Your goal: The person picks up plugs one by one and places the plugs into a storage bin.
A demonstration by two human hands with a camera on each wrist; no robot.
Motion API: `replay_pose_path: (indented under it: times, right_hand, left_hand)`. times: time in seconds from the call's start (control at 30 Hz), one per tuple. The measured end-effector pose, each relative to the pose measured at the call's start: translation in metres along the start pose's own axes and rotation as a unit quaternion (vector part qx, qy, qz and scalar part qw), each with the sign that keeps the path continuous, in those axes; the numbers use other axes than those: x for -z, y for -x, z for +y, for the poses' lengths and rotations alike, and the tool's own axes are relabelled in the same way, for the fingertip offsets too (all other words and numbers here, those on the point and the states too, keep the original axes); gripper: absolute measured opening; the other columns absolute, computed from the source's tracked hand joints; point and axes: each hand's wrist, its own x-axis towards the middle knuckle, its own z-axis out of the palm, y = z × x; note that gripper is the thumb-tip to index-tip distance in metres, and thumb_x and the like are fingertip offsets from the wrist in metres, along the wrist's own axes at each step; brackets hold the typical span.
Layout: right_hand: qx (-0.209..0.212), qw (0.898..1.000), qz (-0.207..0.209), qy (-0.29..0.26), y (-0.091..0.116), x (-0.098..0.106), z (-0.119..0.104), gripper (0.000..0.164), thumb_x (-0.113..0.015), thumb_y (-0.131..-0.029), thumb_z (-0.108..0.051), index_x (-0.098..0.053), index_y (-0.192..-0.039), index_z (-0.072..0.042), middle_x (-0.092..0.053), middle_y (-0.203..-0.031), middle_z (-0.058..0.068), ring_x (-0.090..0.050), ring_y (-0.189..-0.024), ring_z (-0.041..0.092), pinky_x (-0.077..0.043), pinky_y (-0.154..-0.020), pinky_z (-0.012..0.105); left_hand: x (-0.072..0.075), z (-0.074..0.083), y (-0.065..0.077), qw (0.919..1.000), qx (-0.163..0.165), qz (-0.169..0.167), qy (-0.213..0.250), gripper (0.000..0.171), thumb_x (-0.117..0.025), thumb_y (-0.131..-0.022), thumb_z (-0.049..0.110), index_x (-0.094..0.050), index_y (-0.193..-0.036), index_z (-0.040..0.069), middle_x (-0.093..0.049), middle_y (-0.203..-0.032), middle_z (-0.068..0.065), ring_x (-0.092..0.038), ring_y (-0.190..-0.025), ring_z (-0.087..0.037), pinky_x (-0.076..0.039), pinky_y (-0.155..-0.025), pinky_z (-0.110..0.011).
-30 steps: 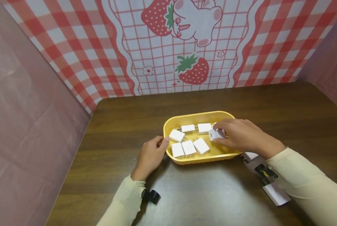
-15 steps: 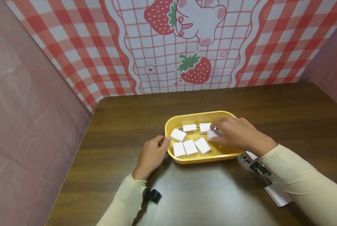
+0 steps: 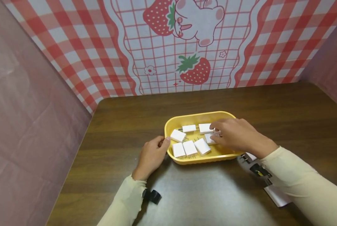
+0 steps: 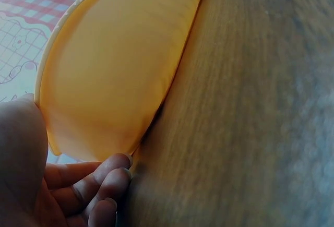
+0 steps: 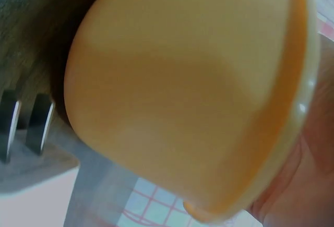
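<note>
A yellow plastic tray (image 3: pixel 182 162) holds several white USB wall chargers (image 3: pixel 189 147) with metal prongs, some in a front row and some along the back. My left hand (image 3: pixel 151 155) grips the tray's left end, thumb at the rim and fingers curled against the outer wall in the left wrist view. Over the tray's right part, my right hand (image 3: pixel 236 135) reaches in with thumb and fingers curved round one white charger (image 3: pixel 210 139), the thumb overlapping it. In the right wrist view, the tray wall hides the fingertips.
On the wooden table (image 3: pixel 123 125), right of the tray, lie a white charger (image 3: pixel 250 156) and a longer white charger (image 3: pixel 276 195), partly under the right forearm. Black wrist cameras sit at both wrists. A strawberry-print cloth (image 3: pixel 162 62) hangs behind the table.
My right hand has lowered the white charger onto the tray floor, shifting it slightly left and toward the front row. The left hand stays at the tray's left end.
</note>
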Motion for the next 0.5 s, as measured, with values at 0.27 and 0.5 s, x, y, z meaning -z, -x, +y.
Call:
replay_pose_path:
  times: [0.27, 0.5]
  right_hand:
    - [-0.003, 1.0, 0.021, -0.009, 0.013, 0.011, 0.005, 0.034, -0.073, -0.09, -0.036, -0.072, -0.115, -0.012, -0.071, -0.101, 0.001, -0.064, -0.079, 0.015, -0.048, -0.06, 0.036]
    - [-0.007, 0.998, 0.064, -0.002, 0.03, 0.018, 0.008, 0.033, -0.076, -0.088, -0.031, -0.072, -0.113, -0.01, -0.072, -0.097, 0.002, -0.066, -0.081, 0.018, -0.052, -0.064, 0.04]
  left_hand:
    - [0.0, 0.0, 0.0, 1.0, 0.0, 0.001, -0.004, 0.044, -0.049, -0.1, 0.051, -0.072, -0.114, 0.017, -0.063, -0.083, 0.005, -0.058, -0.076, -0.017, -0.046, -0.068, -0.036]
    - [0.0, 0.0, 0.0, 1.0, 0.006, -0.003, -0.004, 0.043, -0.05, -0.1, 0.051, -0.072, -0.115, 0.017, -0.063, -0.083, 0.004, -0.057, -0.076, -0.017, -0.046, -0.068, -0.035]
